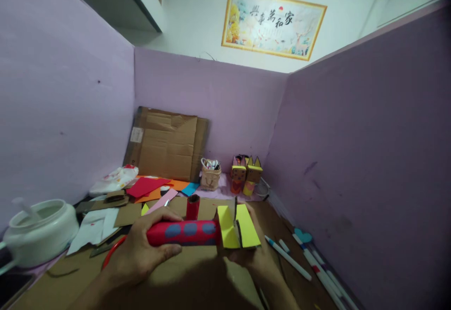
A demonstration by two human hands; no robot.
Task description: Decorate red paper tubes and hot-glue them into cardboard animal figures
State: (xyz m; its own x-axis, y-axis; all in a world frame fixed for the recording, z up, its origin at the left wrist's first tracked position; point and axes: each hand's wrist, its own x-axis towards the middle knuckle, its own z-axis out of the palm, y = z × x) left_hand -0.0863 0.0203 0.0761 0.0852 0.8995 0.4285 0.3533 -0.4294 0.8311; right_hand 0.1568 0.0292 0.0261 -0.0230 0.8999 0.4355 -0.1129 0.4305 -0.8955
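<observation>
My left hand (pixel 139 246) is wrapped round a red paper-covered tube (pixel 190 233) with blue-grey spots, held level above the table. The tube's right end meets a cardboard box-like piece (pixel 248 225) topped with bright yellow paper. Upright cardboard flaps stand up between its yellow panels. My right hand (pixel 255 258) grips this piece from below and behind, with most of its fingers hidden. Whether tube and piece are joined I cannot tell. Just behind the spotted tube stands a shorter red tube (pixel 192 208), open at the top.
A white pot (pixel 42 230), paper scraps (pixel 148 187) and a red curved handle (pixel 112 252) lie left. Behind are leaning cardboard (pixel 167 145), a small basket (pixel 210 178) and two cardboard figures (pixel 238 174). White markers (pixel 289 258) lie right. Purple walls enclose three sides.
</observation>
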